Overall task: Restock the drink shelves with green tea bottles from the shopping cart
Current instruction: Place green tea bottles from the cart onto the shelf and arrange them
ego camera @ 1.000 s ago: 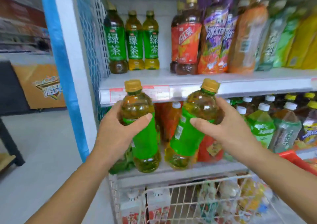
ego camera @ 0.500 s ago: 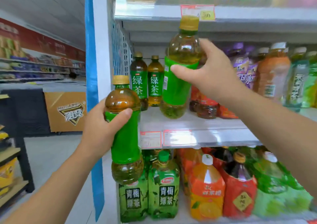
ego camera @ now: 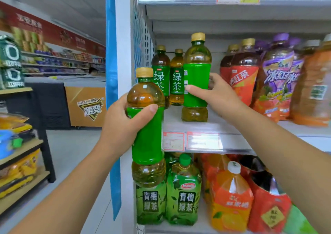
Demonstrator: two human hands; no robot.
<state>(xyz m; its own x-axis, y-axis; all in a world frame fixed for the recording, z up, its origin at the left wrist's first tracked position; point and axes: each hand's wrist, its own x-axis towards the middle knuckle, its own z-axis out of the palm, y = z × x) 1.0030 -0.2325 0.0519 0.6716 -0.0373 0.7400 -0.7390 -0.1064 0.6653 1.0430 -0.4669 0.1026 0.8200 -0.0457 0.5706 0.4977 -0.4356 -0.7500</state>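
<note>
My right hand point(ego camera: 217, 95) grips a green tea bottle point(ego camera: 196, 83) by its green label; the bottle stands upright on the white shelf point(ego camera: 223, 128), in front of two green tea bottles point(ego camera: 167, 76) at the shelf's left end. My left hand point(ego camera: 123, 124) holds a second green tea bottle point(ego camera: 147, 137) upright in the air, in front of the shelf's left post and below shelf level. Both bottles have gold caps. The shopping cart is out of view.
Red iced-tea bottles point(ego camera: 240, 72) and purple and orange drinks point(ego camera: 279, 76) fill the shelf to the right. Large green and orange bottles point(ego camera: 184, 194) stand on the shelf below. A blue-edged post point(ego camera: 114, 72) bounds the shelves on the left, with an aisle and low racks beyond.
My right hand lowered its bottle onto the shelf in front of the other green tea bottles. My left hand's bottle stayed raised at about the same height. The view moved closer to the shelf.
</note>
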